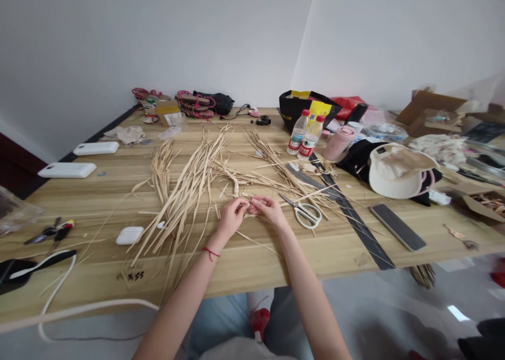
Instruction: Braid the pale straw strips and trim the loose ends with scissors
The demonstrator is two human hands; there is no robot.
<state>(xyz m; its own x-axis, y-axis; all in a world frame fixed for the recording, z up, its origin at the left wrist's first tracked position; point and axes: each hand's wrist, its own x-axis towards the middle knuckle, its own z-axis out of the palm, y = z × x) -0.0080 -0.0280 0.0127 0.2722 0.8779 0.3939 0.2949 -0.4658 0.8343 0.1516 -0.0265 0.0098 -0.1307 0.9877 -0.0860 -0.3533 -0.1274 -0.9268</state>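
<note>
My left hand (pixel 232 213) and my right hand (pixel 268 209) meet at the middle of the table, thumbs and fingertips pinched close together. Between them runs the end of a braided straw cord (pixel 235 185), which curves away just beyond my fingers; the exact bit in each pinch is partly hidden. Loose straw strips (pixel 193 178) fan out to the left and behind, and another bundle of strips (pixel 276 162) lies to the back right. White-handled scissors (pixel 307 215) rest beside my right hand, blades pointing toward it.
A white earphone case (pixel 129 236) lies left of the straw. Two water bottles (pixel 303 133), a pink cup (pixel 339 143) and a black bag (pixel 290 110) stand at the back right. A white cap (pixel 398 173) and a phone (pixel 397 227) lie on the right. White power banks (pixel 67 170) sit far left.
</note>
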